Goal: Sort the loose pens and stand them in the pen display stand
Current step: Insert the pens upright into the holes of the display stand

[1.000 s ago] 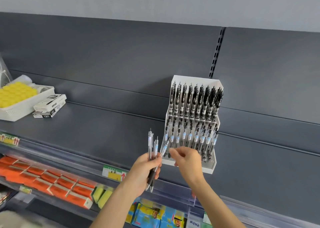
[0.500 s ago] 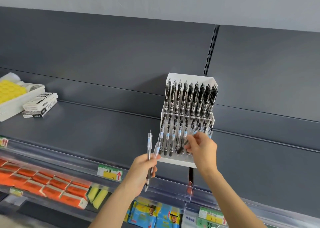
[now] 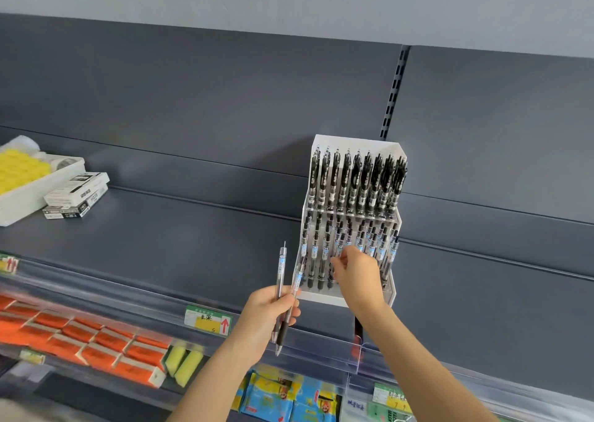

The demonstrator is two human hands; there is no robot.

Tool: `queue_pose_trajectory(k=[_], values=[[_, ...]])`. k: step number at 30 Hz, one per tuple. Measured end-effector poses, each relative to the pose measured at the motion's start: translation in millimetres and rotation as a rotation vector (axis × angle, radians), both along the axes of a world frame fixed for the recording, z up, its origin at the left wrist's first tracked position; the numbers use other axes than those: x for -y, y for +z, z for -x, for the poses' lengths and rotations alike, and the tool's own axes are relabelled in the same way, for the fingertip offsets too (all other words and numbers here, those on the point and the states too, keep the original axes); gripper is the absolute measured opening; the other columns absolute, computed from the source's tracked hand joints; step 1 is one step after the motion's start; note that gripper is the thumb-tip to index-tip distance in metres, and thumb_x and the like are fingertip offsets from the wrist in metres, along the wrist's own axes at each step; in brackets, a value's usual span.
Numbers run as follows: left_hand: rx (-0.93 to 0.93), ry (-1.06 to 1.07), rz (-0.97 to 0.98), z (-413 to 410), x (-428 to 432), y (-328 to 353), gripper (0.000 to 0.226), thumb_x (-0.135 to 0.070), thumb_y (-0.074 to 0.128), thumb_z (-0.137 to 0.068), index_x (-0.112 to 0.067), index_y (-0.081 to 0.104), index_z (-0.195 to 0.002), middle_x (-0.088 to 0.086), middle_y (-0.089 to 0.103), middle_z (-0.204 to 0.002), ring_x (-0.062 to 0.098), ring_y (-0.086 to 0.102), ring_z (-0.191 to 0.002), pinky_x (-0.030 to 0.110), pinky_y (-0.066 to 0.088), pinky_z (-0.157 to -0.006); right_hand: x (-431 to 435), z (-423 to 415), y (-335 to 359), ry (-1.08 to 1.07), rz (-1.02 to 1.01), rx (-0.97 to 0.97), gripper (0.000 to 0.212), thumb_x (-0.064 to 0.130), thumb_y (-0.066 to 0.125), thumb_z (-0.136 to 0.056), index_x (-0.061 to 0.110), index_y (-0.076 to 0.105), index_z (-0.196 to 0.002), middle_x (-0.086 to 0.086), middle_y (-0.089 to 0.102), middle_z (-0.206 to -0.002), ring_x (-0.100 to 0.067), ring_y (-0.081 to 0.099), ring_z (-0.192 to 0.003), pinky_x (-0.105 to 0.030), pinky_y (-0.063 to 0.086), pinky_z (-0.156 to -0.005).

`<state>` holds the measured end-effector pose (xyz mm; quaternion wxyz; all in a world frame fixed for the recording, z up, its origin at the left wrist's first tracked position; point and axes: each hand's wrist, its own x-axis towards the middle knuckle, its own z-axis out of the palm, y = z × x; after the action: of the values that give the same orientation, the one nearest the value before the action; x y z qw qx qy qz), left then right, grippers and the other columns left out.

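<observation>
The right hand (image 3: 355, 272) has moved on from the near-left corner of the stand (image 3: 355, 229), where a second ago it was pinching a pen drawn from the left hand's bundle. Half a second ago it was carrying that pen, tilted, up to the lower tier. Now it sits against the front of the lower row with fingers curled at the pens there. I cannot make out whether it has let the pen go or is pressing it into a slot, because the fingers cover that spot.

The left hand (image 3: 273, 310) has stayed near and left of the stand, closed around the remaining loose pens (image 3: 283, 293). A second ago three clear barrels showed above that fist; now only two show, one upright and one leaning right toward the stand's near-left corner, their tips poking out below the hand.

So one more pen has probably reached the lower tier. The upper row looks full of black-clipped pens; the lower row of blue-labelled pens is crowded, with room apparently toward the near right. By my reading, two pens are left to place.

The stand sits on the grey shelf (image 3: 160, 238), right of centre. A white tray (image 3: 29, 196) and small boxes (image 3: 75, 193) lie far left, untouched.
</observation>
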<state>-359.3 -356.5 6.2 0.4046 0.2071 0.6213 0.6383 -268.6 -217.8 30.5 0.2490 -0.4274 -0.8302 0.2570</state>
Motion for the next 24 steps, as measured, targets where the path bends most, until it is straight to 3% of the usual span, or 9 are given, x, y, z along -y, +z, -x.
queue_pose_trajectory(k=[5,10,15,18,20,24], values=[[0.016,0.002,-0.01,-1,0,1,0.016,-0.001,0.05,-0.093,-0.007,0.064,-0.09,0.01,0.062,-0.079,0.019,0.061,-0.071,0.027,0.053,-0.067,0,2,-1,0.012,-0.057,0.122,0.017,0.02,0.048,-0.096,0.005,0.051,-0.088,-0.008,0.058,-0.074,-0.023,0.054,-0.065,-0.031,0.045,-0.06],[0.021,-0.005,-0.008,-3,1,3,0.017,-0.002,0.05,-0.093,-0.007,0.066,-0.091,0.011,0.062,-0.081,0.02,0.061,-0.075,0.029,0.054,-0.072,1,4,0,0.002,-0.029,0.089,0.019,0.019,0.051,-0.095,0.0,0.055,-0.094,-0.014,0.065,-0.081,-0.028,0.061,-0.071,-0.034,0.049,-0.064],[0.026,-0.013,-0.019,-5,2,8,0.018,-0.001,0.049,-0.093,-0.009,0.066,-0.09,0.011,0.062,-0.081,0.019,0.061,-0.074,0.028,0.053,-0.069,1,-5,5,0.021,0.044,0.095,0.015,0.015,0.055,-0.091,0.0,0.057,-0.089,-0.013,0.063,-0.08,-0.02,0.052,-0.066,-0.028,0.044,-0.062],[0.024,-0.027,-0.044,-3,3,10,0.017,0.0,0.049,-0.093,-0.004,0.066,-0.096,0.01,0.061,-0.077,0.018,0.06,-0.072,0.027,0.052,-0.068,14,-19,7,0.05,0.103,-0.001,0.017,0.014,0.056,-0.09,0.008,0.06,-0.075,-0.006,0.06,-0.068,-0.019,0.053,-0.059,-0.027,0.047,-0.06],[0.03,-0.053,-0.062,-3,2,12,0.017,0.001,0.049,-0.093,-0.001,0.065,-0.097,0.009,0.06,-0.074,0.018,0.059,-0.069,0.027,0.052,-0.067,28,-26,13,0.124,0.221,-0.13,0.015,0.015,0.056,-0.091,0.01,0.068,-0.083,0.002,0.062,-0.066,-0.014,0.058,-0.058,-0.025,0.05,-0.059],[0.034,-0.151,-0.085,-12,-6,20,0.018,0.002,0.047,-0.093,0.0,0.065,-0.09,0.008,0.061,-0.069,0.018,0.058,-0.064,0.027,0.052,-0.064,38,-23,25,0.264,0.345,-0.222,0.02,0.016,0.056,-0.09,0.011,0.07,-0.077,0.01,0.057,-0.058,-0.003,0.047,-0.051,-0.016,0.041,-0.05]])
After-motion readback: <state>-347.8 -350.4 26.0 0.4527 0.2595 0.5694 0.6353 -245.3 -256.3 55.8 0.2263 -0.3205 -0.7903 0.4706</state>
